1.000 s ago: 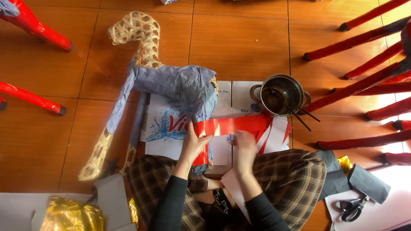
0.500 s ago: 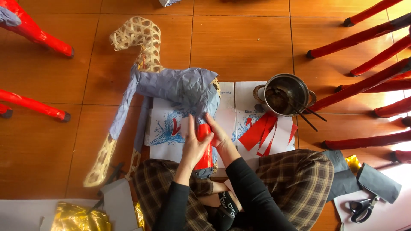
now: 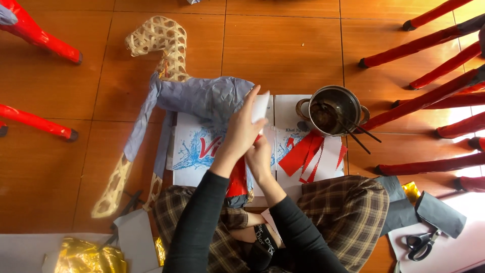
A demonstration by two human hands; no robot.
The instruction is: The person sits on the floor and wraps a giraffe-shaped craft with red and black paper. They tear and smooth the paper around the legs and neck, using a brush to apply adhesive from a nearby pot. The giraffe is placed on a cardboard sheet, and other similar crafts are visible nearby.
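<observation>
Since the earlier frames both hands have come off the flat sheets and risen to the rear of the woven horse figure (image 3: 166, 101); the red paper strip (image 3: 237, 178) that lay stretched across the printed sheets (image 3: 194, 149) now hangs upright between the forearms, and a white backing piece (image 3: 260, 107) stands lifted at the fingertips. Judged from this, the work has passed from handling the strip on the floor to fitting it against the figure's grey-papered body (image 3: 207, 96). Left hand (image 3: 242, 129): fingers extended and close together, tips laid flat along the white piece at the right end of the grey body; whether the thumb pinches behind it, cannot tell. Right hand (image 3: 259, 156): curled, just below and to the right of the left, gripping the upper part of the red strip, which runs down from it toward the lap. The strip thus sits directly under both hands, touching the right one, at the near right edge of the figure. Other cut red pieces (image 3: 308, 154) lie right of the hands, near the metal pot (image 3: 333, 108). Scissors (image 3: 422, 245) lie well apart, near right.
</observation>
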